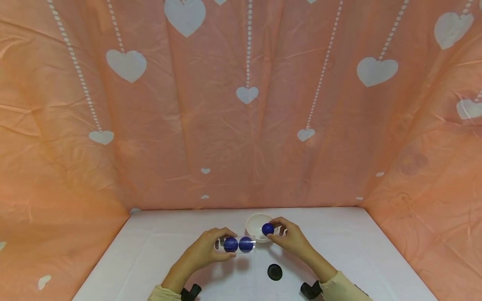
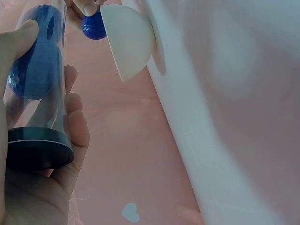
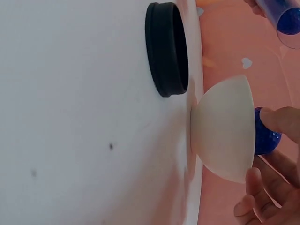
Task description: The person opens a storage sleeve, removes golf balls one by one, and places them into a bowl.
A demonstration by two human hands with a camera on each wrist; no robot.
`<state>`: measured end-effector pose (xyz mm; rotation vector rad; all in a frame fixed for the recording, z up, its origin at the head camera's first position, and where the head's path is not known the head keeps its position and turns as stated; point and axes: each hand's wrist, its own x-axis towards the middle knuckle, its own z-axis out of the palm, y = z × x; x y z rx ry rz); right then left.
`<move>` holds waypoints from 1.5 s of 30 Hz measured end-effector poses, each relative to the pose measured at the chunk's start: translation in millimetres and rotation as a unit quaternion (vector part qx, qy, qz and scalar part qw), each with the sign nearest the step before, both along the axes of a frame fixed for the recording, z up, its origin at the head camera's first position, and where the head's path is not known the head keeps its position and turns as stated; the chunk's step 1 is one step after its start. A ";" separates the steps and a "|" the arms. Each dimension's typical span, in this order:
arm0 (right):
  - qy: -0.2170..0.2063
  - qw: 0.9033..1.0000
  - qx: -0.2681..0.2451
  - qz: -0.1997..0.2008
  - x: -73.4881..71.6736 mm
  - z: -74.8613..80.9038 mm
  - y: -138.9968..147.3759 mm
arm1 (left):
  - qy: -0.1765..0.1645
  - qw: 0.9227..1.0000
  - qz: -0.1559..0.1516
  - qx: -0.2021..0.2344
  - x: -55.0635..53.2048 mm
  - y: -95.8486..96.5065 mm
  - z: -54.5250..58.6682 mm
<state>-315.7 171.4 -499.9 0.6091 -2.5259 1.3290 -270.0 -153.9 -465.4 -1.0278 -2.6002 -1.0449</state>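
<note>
At the near side of the white tabletop [image 1: 150,259], two pale sleeves [image 1: 344,286] reach in, with a black fitting [image 1: 311,289] beside each wrist. A little beyond them, a round black lid [image 1: 275,272] lies with its hollow side up, touching nothing but the surface under it.

Farther in, the left hand [image 1: 208,247] has its grip clamped round a clear tube [image 1: 238,239], thumb on one side and fingers on the other. The tube is held sideways above the surface, its uncapped end pointing to the right; a dark cap [image 2: 40,149] closes the end nearer the palm. Two blue balls [image 1: 246,244] sit in a row inside it.

To its right and slightly farther off, the right hand [image 1: 291,239] has its grip pinched on a third blue ball [image 1: 267,229], at the mouth of a white bowl [image 1: 256,223]. Whether that ball touches the rim cannot be told. The bowl stands upright.

At the back hangs an orange cloth [image 1: 226,138] printed with white hearts [image 1: 126,66] and dotted strings.
</note>
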 end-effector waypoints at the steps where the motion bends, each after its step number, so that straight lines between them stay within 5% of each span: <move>1: 0.001 1.000 0.003 -0.001 -0.3 -0.6 0.0 | -0.002 1.000 0.001 -0.001 0.1 0.2 -0.3; 11: 0.007 1.000 0.014 -0.001 -3.6 -3.3 0.3 | 0.000 1.000 0.002 0.000 1.9 0.9 0.7; 20: 0.067 0.997 0.015 0.024 -5.5 -4.6 2.9 | -0.002 1.000 0.003 0.002 0.2 -1.1 1.4; 30: 0.062 0.998 -0.007 0.023 2.1 1.9 0.8 | 0.008 1.000 -0.002 0.002 -0.1 -1.9 3.7; 36: 0.065 0.995 -0.049 0.060 14.1 6.8 -4.4 | 0.012 1.000 0.002 0.002 1.1 -2.5 4.1; 45: 0.015 0.981 -0.123 0.146 29.5 6.0 -11.5 | 0.013 1.000 0.001 0.005 3.0 -2.0 5.3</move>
